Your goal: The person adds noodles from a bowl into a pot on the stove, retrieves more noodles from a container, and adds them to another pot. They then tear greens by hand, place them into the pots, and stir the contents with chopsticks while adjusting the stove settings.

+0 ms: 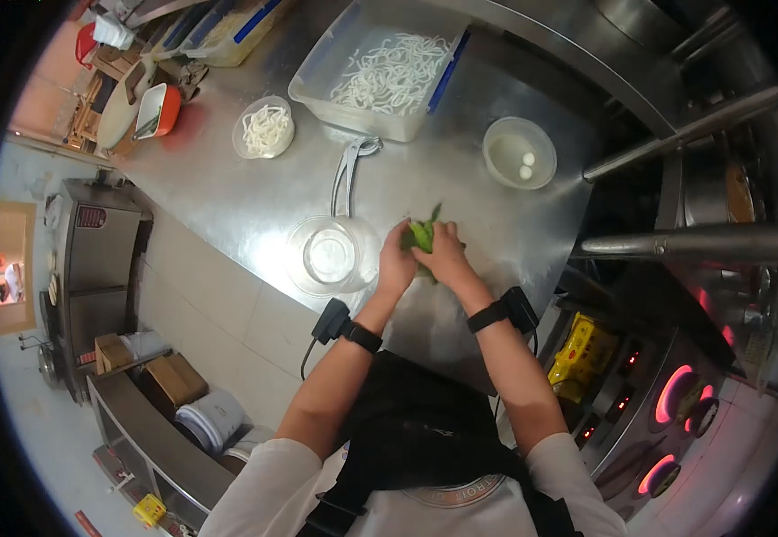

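Leafy greens (422, 234) are held between my two hands above the steel table (219, 201). My left hand (396, 258) closes on them from the left, and my right hand (445, 253) grips them from the right. Left of my hands stands a clear round bowl (326, 255). Metal tongs (345, 183) lie just behind that bowl. A tub of pale noodles (264, 128) sits farther back on the left. To the right is a round tub (519, 152) with two white balls in liquid.
A large plastic bin (317, 80) of white noodles stands at the back. An orange dish (158, 111) is at the back left. Steel pipes (693, 243) and glowing red burners (673, 394) lie on the right. Buckets (210, 419) stand on a lower shelf at left.
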Motion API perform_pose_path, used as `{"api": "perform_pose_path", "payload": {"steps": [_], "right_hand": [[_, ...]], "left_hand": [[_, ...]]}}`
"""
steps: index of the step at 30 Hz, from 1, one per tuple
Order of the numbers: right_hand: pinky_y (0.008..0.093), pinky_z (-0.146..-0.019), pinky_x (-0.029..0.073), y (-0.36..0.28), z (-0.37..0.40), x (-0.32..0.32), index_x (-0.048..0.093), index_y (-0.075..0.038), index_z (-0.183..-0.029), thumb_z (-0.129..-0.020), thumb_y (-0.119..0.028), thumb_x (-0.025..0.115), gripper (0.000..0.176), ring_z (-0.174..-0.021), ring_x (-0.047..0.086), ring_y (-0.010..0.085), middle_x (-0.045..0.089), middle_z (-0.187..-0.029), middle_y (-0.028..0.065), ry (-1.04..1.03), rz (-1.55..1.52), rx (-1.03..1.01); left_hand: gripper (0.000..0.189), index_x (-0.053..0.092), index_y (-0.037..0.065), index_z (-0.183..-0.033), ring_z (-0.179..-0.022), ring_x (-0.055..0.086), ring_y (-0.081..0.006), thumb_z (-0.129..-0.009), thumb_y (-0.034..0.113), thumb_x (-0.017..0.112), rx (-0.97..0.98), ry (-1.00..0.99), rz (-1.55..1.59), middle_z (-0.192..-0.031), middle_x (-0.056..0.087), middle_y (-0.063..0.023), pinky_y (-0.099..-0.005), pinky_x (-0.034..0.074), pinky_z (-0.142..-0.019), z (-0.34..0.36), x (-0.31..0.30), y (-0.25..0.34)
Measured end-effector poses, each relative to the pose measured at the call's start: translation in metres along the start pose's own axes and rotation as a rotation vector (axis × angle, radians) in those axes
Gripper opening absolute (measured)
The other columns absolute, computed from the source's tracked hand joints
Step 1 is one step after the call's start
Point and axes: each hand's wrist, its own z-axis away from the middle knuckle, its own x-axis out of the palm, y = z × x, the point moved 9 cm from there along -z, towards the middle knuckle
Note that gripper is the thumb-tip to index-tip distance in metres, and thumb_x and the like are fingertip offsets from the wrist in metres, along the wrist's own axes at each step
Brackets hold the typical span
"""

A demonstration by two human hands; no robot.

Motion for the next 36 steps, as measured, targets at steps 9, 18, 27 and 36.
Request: {"api": "perform_pose_path", "payload": {"steps": [9, 18, 27, 36], "right_hand": [[0.0360, -0.071, 0.045, 0.006, 0.009, -0.006, 0.049, 0.004, -0.088, -0.062, -0.005, 0.062, 0.030, -0.083, 0.053, 0.0324, 0.051, -0.088, 0.0189, 0.048, 0.040, -0.047], [0.0273, -0.057, 0.043, 0.066, 0.163, -0.223, 0.053, 0.001, -0.084, -0.069, -0.005, 0.055, 0.016, -0.065, 0.050, 0.0107, 0.054, -0.072, 0.0035, 0.071, -0.710, 0.143], [0.0256, -0.057, 0.043, 0.209, 0.522, -0.505, 0.052, 0.001, -0.087, -0.071, -0.006, 0.053, 0.018, -0.067, 0.051, 0.0109, 0.055, -0.079, 0.0047, 0.923, -0.346, 0.414], [0.0283, -0.048, 0.044, 0.496, 0.767, -0.706, 0.052, 0.001, -0.089, -0.070, -0.013, 0.059, 0.025, -0.054, 0.055, 0.0196, 0.056, -0.067, 0.0098, 1.329, 0.653, 0.846]], "left_hand": [[0.044, 0.037, -0.002, -0.118, -0.099, 0.044, -0.0177, -0.077, 0.012, 0.043, -0.431, -0.144, 0.511, -0.105, 0.053, -0.0093, -0.0275, 0.031, -0.089, 0.033, -0.013, 0.011], [0.028, 0.049, 0.008, -0.105, -0.095, 0.048, -0.0141, -0.078, 0.018, 0.050, -0.384, -0.180, 0.389, -0.097, 0.055, -0.0031, -0.0325, 0.031, -0.087, 0.048, 0.008, 0.022], [0.017, 0.051, 0.011, -0.091, -0.089, 0.046, -0.0107, -0.074, 0.015, 0.053, -0.357, -0.443, 0.259, -0.091, 0.052, 0.0008, -0.0307, 0.032, -0.079, 0.129, 0.139, 0.096], [0.014, 0.051, 0.006, -0.090, -0.083, 0.048, -0.0112, -0.077, 0.009, 0.049, -0.259, -0.681, 0.141, -0.086, 0.052, -0.0024, -0.0235, 0.037, -0.074, 0.250, 0.303, 0.194]]}}
